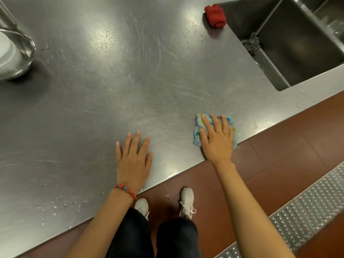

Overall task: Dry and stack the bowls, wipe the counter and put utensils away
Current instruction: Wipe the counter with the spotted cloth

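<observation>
My right hand [216, 138] lies flat on a folded light-blue patterned cloth [197, 130], pressing it onto the steel counter [115, 86] close to the front edge. The cloth shows around the fingers and on the hand's left side. My left hand [133, 158] rests palm down on the bare counter to the left, fingers spread, with a red bead bracelet on the wrist. A stack of steel bowls [15, 53] stands at the far left edge, partly cut off. Water droplets dot the counter near the front right and near the front left.
A crumpled red cloth [215, 15] sits at the back by the corner of a deep steel sink [297, 47] on the right. Below the counter edge are brown floor tiles, my shoes, and a metal drain grate [305, 211].
</observation>
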A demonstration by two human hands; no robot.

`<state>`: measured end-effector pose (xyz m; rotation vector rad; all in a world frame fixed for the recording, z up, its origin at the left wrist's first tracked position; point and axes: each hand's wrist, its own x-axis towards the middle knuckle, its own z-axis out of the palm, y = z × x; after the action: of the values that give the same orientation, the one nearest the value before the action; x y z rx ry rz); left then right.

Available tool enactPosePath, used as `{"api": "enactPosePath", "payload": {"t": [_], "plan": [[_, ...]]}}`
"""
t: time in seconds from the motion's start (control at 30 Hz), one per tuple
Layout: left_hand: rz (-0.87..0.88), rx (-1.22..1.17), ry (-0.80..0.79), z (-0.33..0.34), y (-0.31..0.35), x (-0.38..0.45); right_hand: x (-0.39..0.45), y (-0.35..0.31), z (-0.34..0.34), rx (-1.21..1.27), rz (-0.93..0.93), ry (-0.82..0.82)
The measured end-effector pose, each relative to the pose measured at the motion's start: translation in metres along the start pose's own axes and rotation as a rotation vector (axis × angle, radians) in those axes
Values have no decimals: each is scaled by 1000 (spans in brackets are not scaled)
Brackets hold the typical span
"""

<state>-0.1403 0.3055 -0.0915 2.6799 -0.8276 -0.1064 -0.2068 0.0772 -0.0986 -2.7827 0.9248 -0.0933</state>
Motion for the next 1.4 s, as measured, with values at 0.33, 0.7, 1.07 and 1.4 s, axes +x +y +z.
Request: {"api": "enactPosePath", "payload": {"t": [0.33,0.7,1.07,1.4], "plan": [[-17,61,12,32,77,28,12,56,-8,-29,-391,-3],[-171,110,32,44,99,39,19,58,-7,-55,-317,46],[-232,93,71,39,117,63,169,35,-6,4,-350,-111],[-191,162,82,52,103,88,135,18,2,-29,-574,-42]]}}
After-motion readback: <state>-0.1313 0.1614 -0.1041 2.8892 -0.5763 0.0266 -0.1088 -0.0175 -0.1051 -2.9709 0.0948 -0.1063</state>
